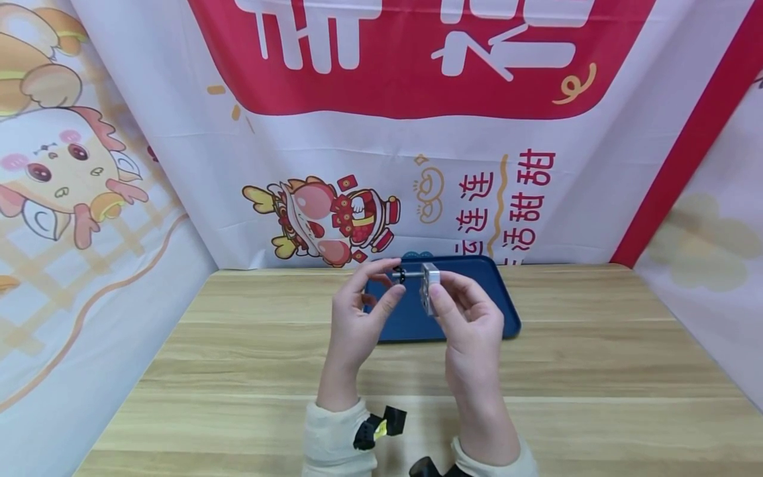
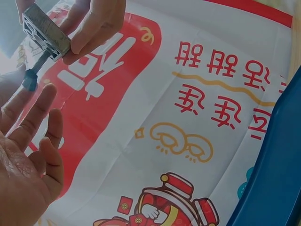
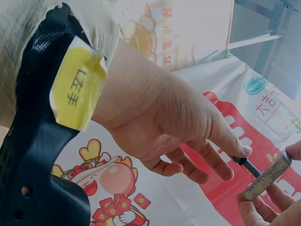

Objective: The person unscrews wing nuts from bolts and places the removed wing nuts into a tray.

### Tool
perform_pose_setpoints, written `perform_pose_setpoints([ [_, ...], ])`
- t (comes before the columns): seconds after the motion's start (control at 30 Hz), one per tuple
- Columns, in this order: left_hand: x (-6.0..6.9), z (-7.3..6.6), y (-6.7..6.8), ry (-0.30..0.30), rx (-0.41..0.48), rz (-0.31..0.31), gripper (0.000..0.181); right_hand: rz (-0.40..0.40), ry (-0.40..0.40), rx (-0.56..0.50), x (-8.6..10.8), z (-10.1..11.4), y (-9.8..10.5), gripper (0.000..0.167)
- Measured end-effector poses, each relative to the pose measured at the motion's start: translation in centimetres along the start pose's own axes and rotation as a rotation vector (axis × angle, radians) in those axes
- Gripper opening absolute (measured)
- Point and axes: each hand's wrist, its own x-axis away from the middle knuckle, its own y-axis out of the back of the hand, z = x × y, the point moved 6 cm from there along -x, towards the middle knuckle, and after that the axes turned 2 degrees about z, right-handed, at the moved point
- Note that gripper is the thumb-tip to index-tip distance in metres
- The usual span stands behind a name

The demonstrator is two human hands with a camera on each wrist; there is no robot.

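- Two cream sleeves (image 1: 338,442) lay nearest; on the left one, a black wrist band (image 3: 35,148) bore a yellow label (image 3: 77,89) reading "L左手" (left hand), presumably to tell the bands apart.
- Past the cuffs, the left hand (image 1: 359,317) pinched a black end piece (image 2: 30,80) between thumb and forefinger, its other fingers held away, probably to stay clear of the rod.
- The right hand (image 1: 477,328) gripped a metal block (image 1: 430,289) by its sides, seemingly to steady it and keep its threaded rod (image 2: 41,60) aimed at the left hand.
- Block and rod were held up between the hands, above the wooden table (image 1: 250,371); no brand could be made out on them.
- Farther off lay a blue tray (image 1: 497,291), partly hidden by the hands.
- Behind hung a printed cloth (image 1: 286,142); its red characters included "连连" and "活甜甜", while "大吉" showed in the right wrist view.
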Motion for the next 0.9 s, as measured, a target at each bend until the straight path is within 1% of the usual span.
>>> perform_pose_setpoints([
  [0.2, -0.03, 0.46, -0.11, 0.072, 0.013, -0.012, 0.027, 0.002, -0.001, -0.003, -0.03, -0.05, -0.08, 0.022],
  [0.43, -0.14, 0.50, -0.41, 0.096, 0.021, -0.022, 0.020, 0.003, 0.013, -0.014, -0.05, 0.00, -0.14, 0.019],
  [0.63, -0.18, 0.64, -0.49, 0.131, 0.041, -0.031, 0.017, 0.001, 0.015, -0.014, -0.07, 0.02, -0.15, 0.019],
  [0.77, -0.18, 0.56, -0.49, 0.126, 0.054, -0.027, 0.017, 0.000, 0.010, -0.017, -0.11, 0.01, -0.14, 0.019],
  [0.9, -0.15, 0.41, -0.43, 0.101, 0.072, -0.016, 0.018, 0.002, 0.009, -0.015, -0.10, 0.00, -0.12, 0.019],
])
